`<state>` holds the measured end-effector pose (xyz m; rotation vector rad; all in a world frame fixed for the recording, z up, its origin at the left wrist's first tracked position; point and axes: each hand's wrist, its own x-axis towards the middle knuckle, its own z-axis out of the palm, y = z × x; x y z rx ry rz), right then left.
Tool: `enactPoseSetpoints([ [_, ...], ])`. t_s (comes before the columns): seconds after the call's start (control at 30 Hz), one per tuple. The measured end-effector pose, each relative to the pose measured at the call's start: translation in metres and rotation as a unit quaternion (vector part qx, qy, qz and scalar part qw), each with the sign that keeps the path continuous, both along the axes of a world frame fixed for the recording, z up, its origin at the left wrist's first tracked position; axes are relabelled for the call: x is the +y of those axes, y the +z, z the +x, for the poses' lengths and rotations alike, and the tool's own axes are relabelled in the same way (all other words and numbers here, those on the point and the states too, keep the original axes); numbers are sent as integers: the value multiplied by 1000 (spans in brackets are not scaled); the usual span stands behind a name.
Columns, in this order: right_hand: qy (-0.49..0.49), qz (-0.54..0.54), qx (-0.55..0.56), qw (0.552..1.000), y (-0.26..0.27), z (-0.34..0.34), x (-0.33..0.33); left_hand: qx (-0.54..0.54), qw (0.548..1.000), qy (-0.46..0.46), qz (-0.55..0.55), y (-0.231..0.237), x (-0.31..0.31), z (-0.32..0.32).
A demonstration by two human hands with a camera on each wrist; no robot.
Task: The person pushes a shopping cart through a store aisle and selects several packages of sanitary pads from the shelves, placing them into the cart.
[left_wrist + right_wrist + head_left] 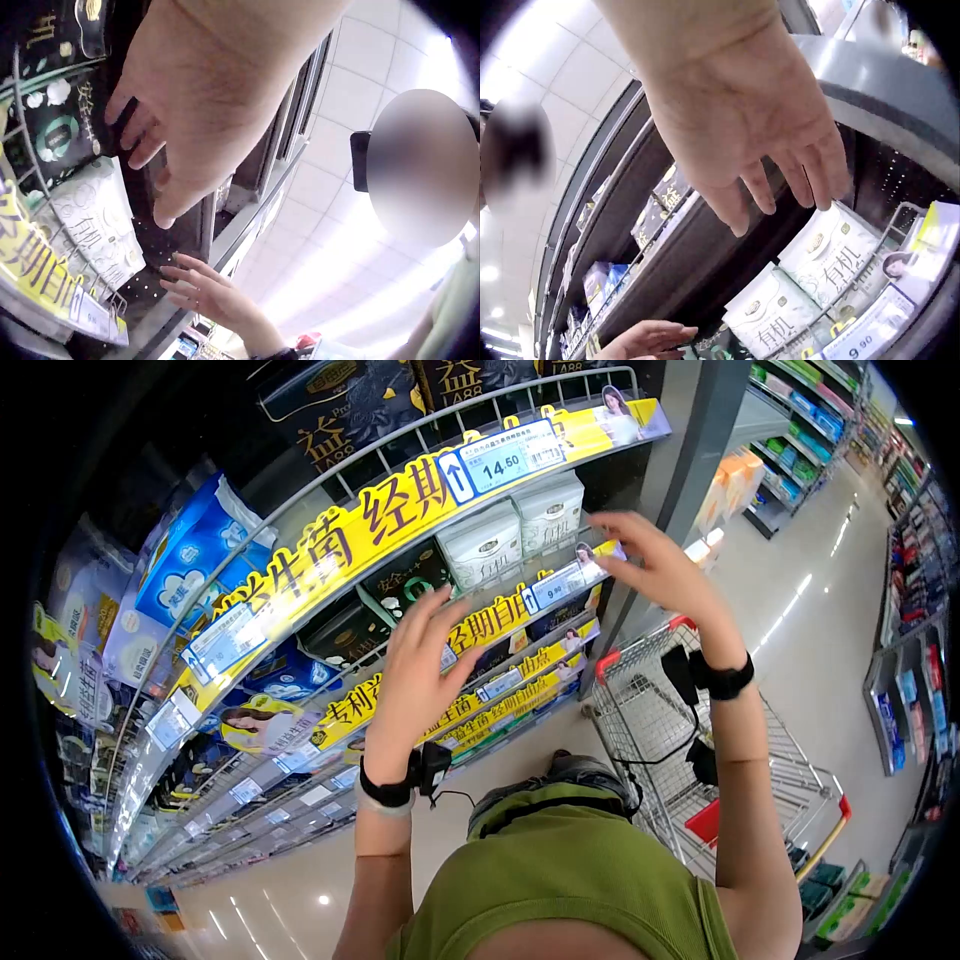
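Note:
My left hand point(412, 672) is raised in front of the shelf, fingers extended and holding nothing. Nearest to it in the head view are dark packs point(345, 632) behind the wire rail. My right hand point(664, 572) reaches toward the right end of the same shelf, also holding nothing, its fingers spread. Two white packs point(480, 548) with green-grey print stand side by side there. In the right wrist view, the fingertips of that hand overlap the top of one white pack point(832, 251). The left wrist view shows a black pack point(60, 124) beside a white one point(97, 217).
A yellow price strip point(385, 500) runs along the shelf edge above, with blue packs point(195, 565) to the left. A grey shelf post point(690, 445) stands at the right. Behind it, a wire shopping cart point(650, 700) stands beside the person. More shelving lines the aisle.

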<state>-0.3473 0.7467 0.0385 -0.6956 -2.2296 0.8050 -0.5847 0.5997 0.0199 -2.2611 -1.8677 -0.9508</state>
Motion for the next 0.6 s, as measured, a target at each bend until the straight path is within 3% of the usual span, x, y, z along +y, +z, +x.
enactPoseSetpoints([
  [0.17, -18, 80, -4, 997, -9, -35, 65, 65, 992, 79, 76, 10, 52, -1],
  [0.23, -53, 154, 9, 987, -18, -45, 81, 48, 992, 108, 40, 7, 63, -1],
  [0.3, -17, 118, -2, 993, -24, -49, 89, 93, 981, 171, -16, 5, 73, 1],
  [0.5, -24, 55, 20, 998, -34, -50, 88, 103, 975, 192, -44, -2, 82, 5],
  [0.6, -25, 80, 29, 996, -40, -50, 88, 114, 973, 196, -33, -2, 83, 8],
])
